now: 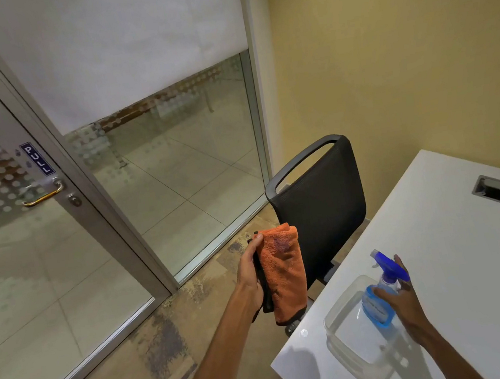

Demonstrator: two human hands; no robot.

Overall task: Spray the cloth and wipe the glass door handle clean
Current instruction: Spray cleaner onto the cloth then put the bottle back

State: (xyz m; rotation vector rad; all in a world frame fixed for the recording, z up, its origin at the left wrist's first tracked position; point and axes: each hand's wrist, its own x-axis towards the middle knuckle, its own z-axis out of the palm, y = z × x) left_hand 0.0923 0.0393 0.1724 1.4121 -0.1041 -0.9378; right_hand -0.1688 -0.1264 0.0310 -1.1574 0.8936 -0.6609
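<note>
Holding the soft, limp orange microfibre cloth (283, 271) bunched in my left grip (250, 274), my right grip (402, 299) clasps the blue-headed clear plastic spray bottle (381, 294) by its neck; brass door handle (43, 195) waits at ten o'clock.

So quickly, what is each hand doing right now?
Left hand: closed, holding the orange cloth.
Right hand: closed around the blue spray bottle, which is at the clear tray.

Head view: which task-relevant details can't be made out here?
- Orange microfibre cloth: whether damp; a darker patch shows, cause unclear.
- Blue-capped clear spray bottle: liquid level, hidden by right hand.
- Brass door handle: any dirt, too small.
- Left hand: palm side, hidden by cloth.
</note>
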